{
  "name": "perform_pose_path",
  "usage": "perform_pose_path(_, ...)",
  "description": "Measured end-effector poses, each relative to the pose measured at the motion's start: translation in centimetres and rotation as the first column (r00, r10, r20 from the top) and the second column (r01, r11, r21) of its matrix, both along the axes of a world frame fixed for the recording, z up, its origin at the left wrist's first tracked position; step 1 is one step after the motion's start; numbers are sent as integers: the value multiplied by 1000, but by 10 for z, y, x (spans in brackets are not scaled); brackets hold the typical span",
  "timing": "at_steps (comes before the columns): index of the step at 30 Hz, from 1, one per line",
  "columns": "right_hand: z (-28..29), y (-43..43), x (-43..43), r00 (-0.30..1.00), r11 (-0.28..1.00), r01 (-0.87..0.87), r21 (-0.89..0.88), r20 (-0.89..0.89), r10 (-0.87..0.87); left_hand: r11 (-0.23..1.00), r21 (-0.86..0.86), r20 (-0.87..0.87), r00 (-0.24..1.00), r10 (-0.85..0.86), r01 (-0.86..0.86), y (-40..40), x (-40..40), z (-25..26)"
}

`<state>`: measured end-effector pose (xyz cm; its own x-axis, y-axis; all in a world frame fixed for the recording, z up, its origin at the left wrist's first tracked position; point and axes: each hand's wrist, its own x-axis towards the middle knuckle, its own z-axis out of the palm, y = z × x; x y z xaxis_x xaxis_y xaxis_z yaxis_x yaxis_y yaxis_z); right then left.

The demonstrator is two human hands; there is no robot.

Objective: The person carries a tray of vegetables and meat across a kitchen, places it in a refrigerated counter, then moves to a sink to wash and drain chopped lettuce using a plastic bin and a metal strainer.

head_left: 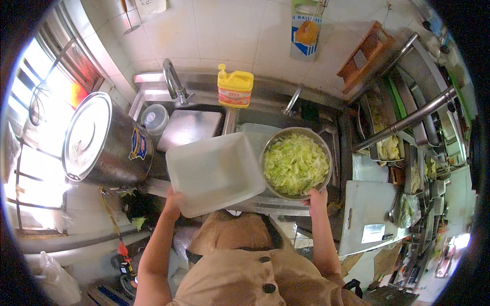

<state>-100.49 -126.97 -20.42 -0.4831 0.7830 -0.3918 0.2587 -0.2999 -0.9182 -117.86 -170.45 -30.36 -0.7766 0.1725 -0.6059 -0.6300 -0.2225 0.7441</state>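
Note:
My left hand [175, 201] grips the lower left corner of a white translucent plastic tub [214, 174]. The tub is tilted and holds nothing that I can see. At the near rim of a round metal bowl [270, 185], my right hand [317, 201] has hold with thumb and fingers. Shredded cabbage [296, 164], pale green, fills that bowl. The two containers are side by side over the sink [229, 122], the tub's right corner close to the bowl's left side. Partly hidden behind them is a clear plastic container [258, 130].
A large lidded stainless-steel stockpot [122, 149] stands at the left. Behind the sinks are a faucet [174, 82] and a yellow jug [235, 90]. A cleaver [373, 233] lies on a white cutting board [367, 214] at the right, below a metal rack rail [405, 120].

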Motion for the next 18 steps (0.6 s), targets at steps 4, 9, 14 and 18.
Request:
perform_pose_path(4,27,-28,-24,967,954,-158,-254,157,202,997,25,-143,987,-73,77,-5,-2,-22)
perform_pose_path(9,-14,-91,-81,871,846,-386,-368,156,466,984,-175,-191,979,-64,30,4,6,-37)
perform_pose_path(14,-69,-145,-124,729,717,-604,-348,123,673,861,-508,-231,968,-98,-34,-13,-4,-49)
perform_pose_path(18,-75,-133,-117,696,703,-635,-322,157,701,821,-553,-46,979,-199,140,7,-8,-32)
